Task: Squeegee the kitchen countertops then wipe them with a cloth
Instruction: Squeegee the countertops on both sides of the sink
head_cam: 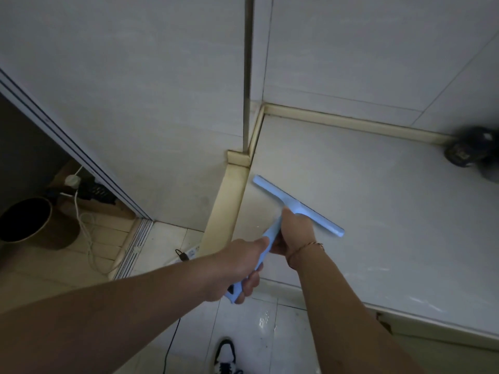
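A light blue squeegee [297,205] lies with its blade across the pale countertop [378,211], near the counter's left end. My left hand [237,268] grips the lower end of its handle, out past the counter's front edge. My right hand [295,230] holds the handle higher up, just below the blade, with a thin bracelet on that wrist. The blade runs diagonally from upper left to lower right. No cloth is in view.
A cream raised lip [351,121] borders the counter at the back and left. A dark blurred object [472,149] sits at the back right corner. On the floor at left are a dark bin [27,220], a power strip with cables [86,190], and a shoe [225,357].
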